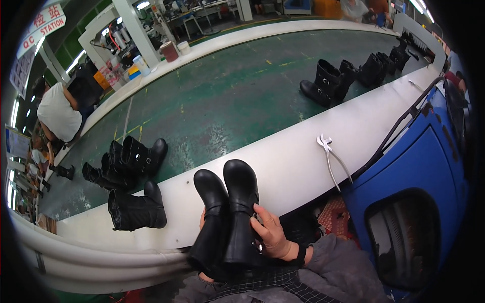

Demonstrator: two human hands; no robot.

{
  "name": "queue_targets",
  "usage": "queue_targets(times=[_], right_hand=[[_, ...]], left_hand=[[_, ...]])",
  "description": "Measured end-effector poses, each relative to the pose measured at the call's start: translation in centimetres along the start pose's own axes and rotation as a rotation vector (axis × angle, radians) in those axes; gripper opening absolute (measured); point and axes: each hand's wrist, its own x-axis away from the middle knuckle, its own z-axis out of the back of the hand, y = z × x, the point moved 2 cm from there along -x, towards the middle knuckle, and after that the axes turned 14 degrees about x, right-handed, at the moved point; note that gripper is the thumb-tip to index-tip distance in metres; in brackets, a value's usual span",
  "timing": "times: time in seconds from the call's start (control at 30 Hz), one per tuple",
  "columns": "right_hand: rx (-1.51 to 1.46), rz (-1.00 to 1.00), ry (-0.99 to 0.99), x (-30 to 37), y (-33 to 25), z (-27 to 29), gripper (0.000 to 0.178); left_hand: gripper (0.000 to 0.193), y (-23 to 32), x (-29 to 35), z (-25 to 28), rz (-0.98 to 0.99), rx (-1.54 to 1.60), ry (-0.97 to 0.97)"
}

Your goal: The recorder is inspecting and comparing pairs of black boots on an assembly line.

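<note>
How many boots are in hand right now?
2, side by side: the left boot, and the right boot against the right hand. No held boot appears hidden.

Two smooth black boots with rounded toes (240, 217) are held side by side, toes pointing away over the long white ledge (288, 166) (metal glints on the right shaft).

Wears loose, wrinkled grey fabric sleeves (336, 260), a plain black band (302, 255) around the right wrist (292, 251), and black cloth checked with thin white lines (257, 289) across the front.
</note>
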Motion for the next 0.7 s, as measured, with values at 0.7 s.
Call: queue_targets(times=[0.7], right_hand=[[-0.235,-0.203,-0.323,-7.9,3.7,3.4,0.072]], left_hand=[[0.070,3.6,-6.1,6.6,0.067,-0.373,-0.370]])
